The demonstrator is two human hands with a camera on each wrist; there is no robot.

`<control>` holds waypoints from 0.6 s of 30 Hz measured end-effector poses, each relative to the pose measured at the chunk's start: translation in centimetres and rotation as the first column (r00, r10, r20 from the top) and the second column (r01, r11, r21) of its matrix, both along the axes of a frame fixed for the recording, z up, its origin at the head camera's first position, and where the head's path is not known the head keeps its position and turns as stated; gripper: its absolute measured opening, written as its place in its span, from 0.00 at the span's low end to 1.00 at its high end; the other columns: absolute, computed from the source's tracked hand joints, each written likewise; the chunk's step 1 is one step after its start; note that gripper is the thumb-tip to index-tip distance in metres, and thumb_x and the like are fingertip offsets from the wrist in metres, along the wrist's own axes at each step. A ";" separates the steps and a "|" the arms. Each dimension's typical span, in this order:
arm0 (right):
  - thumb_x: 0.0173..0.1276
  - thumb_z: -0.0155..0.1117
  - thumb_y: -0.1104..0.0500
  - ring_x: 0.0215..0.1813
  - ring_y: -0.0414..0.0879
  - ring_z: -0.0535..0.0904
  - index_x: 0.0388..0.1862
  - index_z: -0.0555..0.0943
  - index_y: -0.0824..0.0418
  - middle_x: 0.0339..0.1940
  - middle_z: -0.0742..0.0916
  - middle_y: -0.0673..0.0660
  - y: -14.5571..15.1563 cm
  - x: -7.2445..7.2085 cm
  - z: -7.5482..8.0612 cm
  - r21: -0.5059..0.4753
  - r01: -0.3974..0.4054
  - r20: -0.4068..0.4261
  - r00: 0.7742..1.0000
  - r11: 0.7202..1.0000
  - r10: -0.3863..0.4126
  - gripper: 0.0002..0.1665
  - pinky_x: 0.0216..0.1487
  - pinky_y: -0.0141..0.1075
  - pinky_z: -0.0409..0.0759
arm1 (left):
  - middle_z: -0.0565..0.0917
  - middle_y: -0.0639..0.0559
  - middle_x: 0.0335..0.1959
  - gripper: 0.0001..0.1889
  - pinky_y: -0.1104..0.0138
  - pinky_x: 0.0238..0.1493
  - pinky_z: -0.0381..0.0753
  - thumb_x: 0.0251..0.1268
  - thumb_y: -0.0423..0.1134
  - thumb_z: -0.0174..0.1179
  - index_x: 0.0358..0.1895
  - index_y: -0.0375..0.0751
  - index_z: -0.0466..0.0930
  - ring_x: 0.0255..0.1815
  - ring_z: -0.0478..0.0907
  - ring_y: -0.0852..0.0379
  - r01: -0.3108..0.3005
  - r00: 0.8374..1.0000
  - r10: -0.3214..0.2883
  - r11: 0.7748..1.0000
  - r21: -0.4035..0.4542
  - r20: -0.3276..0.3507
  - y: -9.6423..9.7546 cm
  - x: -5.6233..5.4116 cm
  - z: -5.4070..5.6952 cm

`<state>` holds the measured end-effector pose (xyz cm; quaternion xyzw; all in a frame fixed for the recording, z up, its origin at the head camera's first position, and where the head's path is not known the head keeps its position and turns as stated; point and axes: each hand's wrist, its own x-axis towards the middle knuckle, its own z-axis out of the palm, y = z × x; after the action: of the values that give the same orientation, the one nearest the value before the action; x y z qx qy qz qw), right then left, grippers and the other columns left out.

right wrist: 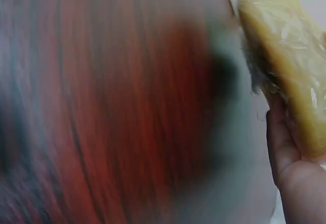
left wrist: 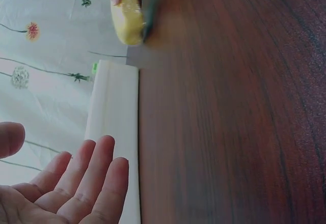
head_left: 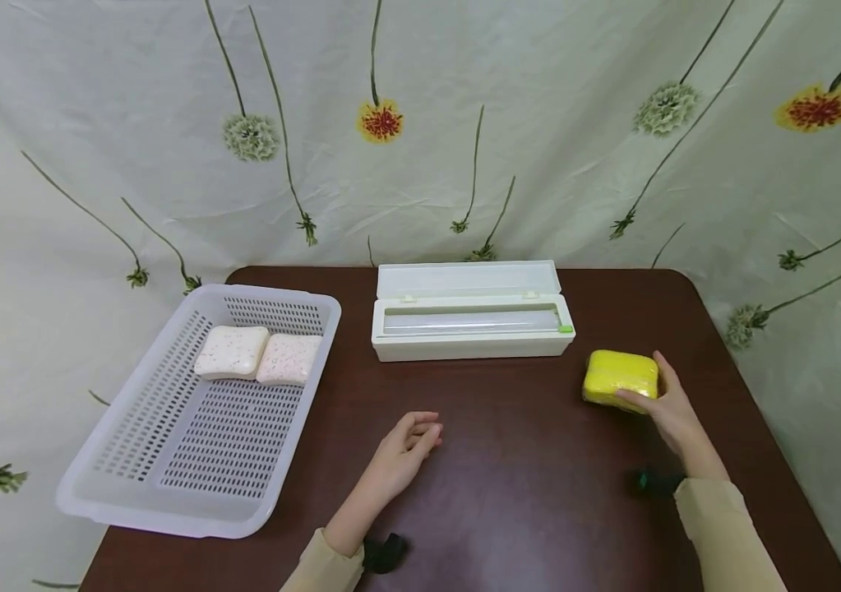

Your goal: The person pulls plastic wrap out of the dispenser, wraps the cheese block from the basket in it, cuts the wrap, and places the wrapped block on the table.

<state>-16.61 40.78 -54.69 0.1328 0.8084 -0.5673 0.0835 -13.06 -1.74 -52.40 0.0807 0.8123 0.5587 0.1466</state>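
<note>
**Yellow block (head_left: 618, 376) is gripped near the right edge of the counter (head_left: 509, 460)**

The yellow block, wrapped in clear film (right wrist: 293, 40), is held by the right hand (head_left: 677, 419); the thumb is set on its near side, and the fingers are spread only as wide as the block. Whether the counter is touched by the block cannot be told. By the left hand (head_left: 399, 454) nothing is held; its fingers are loosely bent, above the middle of the counter. Between the two hands a wide stretch of brown surface is seen; a narrower one is seen between the left hand and the basket (head_left: 191, 521).

Near the far edge a white box (head_left: 473, 350) is placed, with its lid (head_left: 468, 279) raised; inside, a roll (head_left: 472, 321) is seen. It is separated from the yellow block by a small gap. The left edge is partly covered by the basket, in whose far half two white speckled blocks (head_left: 231, 352) are laid, side by side.
</note>
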 end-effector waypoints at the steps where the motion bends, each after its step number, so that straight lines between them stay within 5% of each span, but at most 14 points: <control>1: 0.69 0.66 0.49 0.80 0.64 0.38 0.78 0.21 0.52 0.81 0.33 0.63 0.2 -0.1 -0.2 -0.005 -0.014 -0.001 1.000 1.000 0.014 0.66 0.75 0.52 0.55 | 0.82 0.36 0.56 0.24 0.65 0.45 0.81 0.76 0.48 0.52 0.64 0.34 0.71 0.52 0.83 0.47 0.002 1.000 -0.002 1.000 -0.004 -0.002 0.0 0.0 0.0; 4: 0.68 0.67 0.51 0.80 0.65 0.30 0.77 0.20 0.50 0.80 0.29 0.60 0.7 -0.4 -0.4 0.010 -0.056 0.007 0.998 0.998 0.056 0.68 0.76 0.63 0.44 | 0.82 0.37 0.55 0.23 0.67 0.44 0.81 0.76 0.48 0.52 0.63 0.34 0.72 0.52 0.83 0.47 0.006 1.000 -0.006 1.000 -0.013 -0.003 0.0 0.1 -0.1; 8: 0.67 0.68 0.50 0.79 0.66 0.26 0.76 0.19 0.49 0.79 0.28 0.60 1.4 -0.7 -0.5 0.043 -0.099 0.045 0.994 0.994 0.097 0.69 0.75 0.65 0.41 | 0.82 0.38 0.55 0.21 0.66 0.45 0.80 0.76 0.46 0.53 0.62 0.34 0.73 0.52 0.83 0.46 0.018 1.000 -0.019 1.000 -0.026 -0.016 0.0 0.2 -0.2; 18: 0.71 0.55 0.61 0.78 0.73 0.36 0.76 0.21 0.49 0.79 0.32 0.69 1.4 -1.0 -0.3 0.128 -0.110 0.106 0.990 0.986 0.097 0.58 0.70 0.66 0.50 | 0.83 0.40 0.54 0.19 0.58 0.50 0.82 0.76 0.45 0.53 0.61 0.36 0.75 0.52 0.83 0.47 0.026 0.998 -0.029 0.997 -0.070 -0.056 -0.3 0.3 -0.6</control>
<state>-17.62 42.22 -55.01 0.1239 0.8451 -0.4996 0.1442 -12.76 -2.07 -52.97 0.1028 0.8337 0.5258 0.1335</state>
